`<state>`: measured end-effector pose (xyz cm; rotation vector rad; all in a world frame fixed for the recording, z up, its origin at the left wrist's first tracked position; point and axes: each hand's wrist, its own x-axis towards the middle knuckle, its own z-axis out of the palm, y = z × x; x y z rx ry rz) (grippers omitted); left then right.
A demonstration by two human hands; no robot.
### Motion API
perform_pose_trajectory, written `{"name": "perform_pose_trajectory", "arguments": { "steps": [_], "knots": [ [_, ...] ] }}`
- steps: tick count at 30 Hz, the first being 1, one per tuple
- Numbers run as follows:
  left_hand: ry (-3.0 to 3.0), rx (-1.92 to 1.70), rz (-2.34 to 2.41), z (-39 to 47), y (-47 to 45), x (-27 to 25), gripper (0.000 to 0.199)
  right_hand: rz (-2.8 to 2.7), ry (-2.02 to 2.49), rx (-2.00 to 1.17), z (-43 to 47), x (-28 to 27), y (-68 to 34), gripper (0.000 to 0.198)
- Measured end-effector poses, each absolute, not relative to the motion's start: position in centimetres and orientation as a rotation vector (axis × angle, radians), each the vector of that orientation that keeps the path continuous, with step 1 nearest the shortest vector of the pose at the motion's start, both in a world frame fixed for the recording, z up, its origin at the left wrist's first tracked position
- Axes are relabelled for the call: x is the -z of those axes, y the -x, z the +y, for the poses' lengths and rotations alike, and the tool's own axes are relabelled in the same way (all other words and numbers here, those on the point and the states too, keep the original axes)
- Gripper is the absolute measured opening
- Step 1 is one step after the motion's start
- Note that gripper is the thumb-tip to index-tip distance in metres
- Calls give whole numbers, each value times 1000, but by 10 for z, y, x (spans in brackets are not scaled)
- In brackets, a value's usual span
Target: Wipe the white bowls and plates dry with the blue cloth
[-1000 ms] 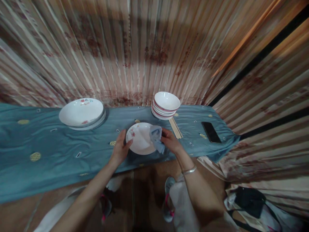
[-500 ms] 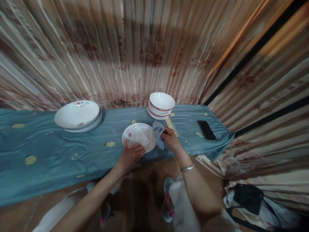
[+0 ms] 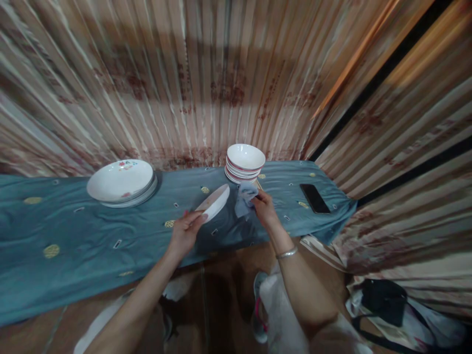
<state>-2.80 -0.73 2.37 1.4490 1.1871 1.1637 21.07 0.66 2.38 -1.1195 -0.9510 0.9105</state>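
Tilted steeply on its edge, a white plate shows part of its underside toward the right. My left hand grips the plate's near left rim, thumb and fingers closed on it. A crumpled pale blue cloth hangs from my right hand, pinched in the fingers. Cloth and plate are a small gap apart. Behind the cloth stands a stack of white bowls with red bands. Chopsticks lie mostly hidden behind the cloth and my right hand.
A stack of large white flowered plates sits on the left of the table, which has a blue cloth cover. A black phone lies at the right. Pleated curtains hang behind. A dark bag is low at the right.
My left hand has turned the plate from face-up to steeply tilted and shifted slightly left. The cloth in my right hand has come away from the plate's rim.
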Motion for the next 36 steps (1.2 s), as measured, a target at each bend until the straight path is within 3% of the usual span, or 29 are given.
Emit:
{"name": "perform_pose_trajectory", "arguments": {
  "steps": [4, 8, 16, 22, 29, 36],
  "knots": [
    [-785, -1268, 967, -11, 27, -46, 32, -1044, 1132, -716, 12, -23, -207, 22],
    [-562, -1229, 880, -19, 21, -54, 35, -1263, 1165, -522, 14, -27, -195, 32],
    [-476, -1204, 803, -17, 24, -48, 20, -1913, 1172, -58, -7, -39, -127, 56],
    [-502, -1218, 794, -11, 29, -43, 7, -2082, 1163, 184, -20, -33, -93, 44],
    [-492, -1225, 790, -5, 28, -38, 21, -1893, 1374, 155, -2, -33, -119, 46],
    [-354, -1236, 816, 1, 39, -31, 12, -1676, 1361, -100, 18, 2, -137, 51]
  ]
}}
